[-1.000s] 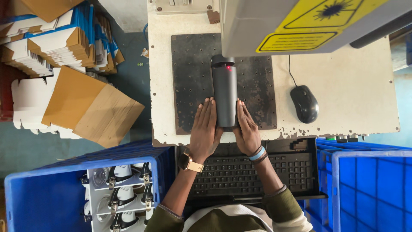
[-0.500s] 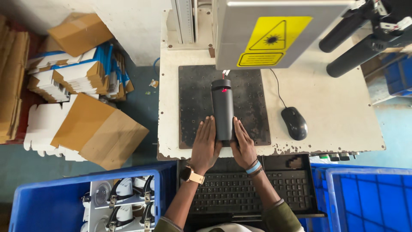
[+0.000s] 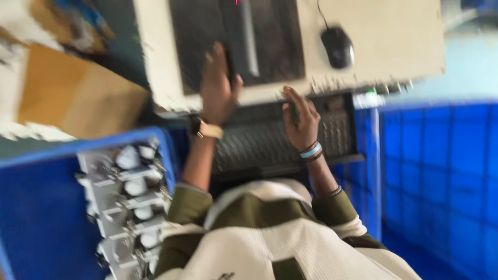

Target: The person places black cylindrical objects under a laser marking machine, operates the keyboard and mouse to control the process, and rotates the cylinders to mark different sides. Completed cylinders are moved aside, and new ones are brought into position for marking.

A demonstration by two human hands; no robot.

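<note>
At lower left, blue crate (image 3: pixel 46 207), open-topped, holding white card dividers (image 3: pixel 111 207) with round white-capped pieces (image 3: pixel 136 186) slotted between them; about five caps showing, exact count lost to blur. At right, second blue crate (image 3: pixel 441 171), ribbed walls, contents not visible. Two crates in all, one on each side of the seated person.

Straight ahead, pale worktable (image 3: pixel 384 41) with dark mat (image 3: pixel 197 36) on top. On the mat, one dark flask (image 3: pixel 244 36) lying lengthwise, upper end cut off by the frame edge. Beside the mat, to the right and well apart from the flask, one black mouse (image 3: pixel 337 46) with its cord running up out of view. Below the table edge, one black keyboard (image 3: pixel 259 140) on a pull-out shelf.

Left hand (image 3: pixel 218 88) flat on the mat, fingers spread and open, thumb side just beside the flask's lower end; touching or not, cannot tell through the blur; not clamped on anything. Watch with tan strap on that wrist. Right hand (image 3: pixel 301 122) over the keyboard, fingers loosely apart, fingertips reaching the table's front edge, holding nothing. Blue and dark bands on that wrist.

At far left, brown cardboard sheet (image 3: pixel 78 98) on the floor, with blurred stacks of flat boxes (image 3: pixel 72 21) beyond it. Between the hands and the crates, only the person's olive and white sleeves.
</note>
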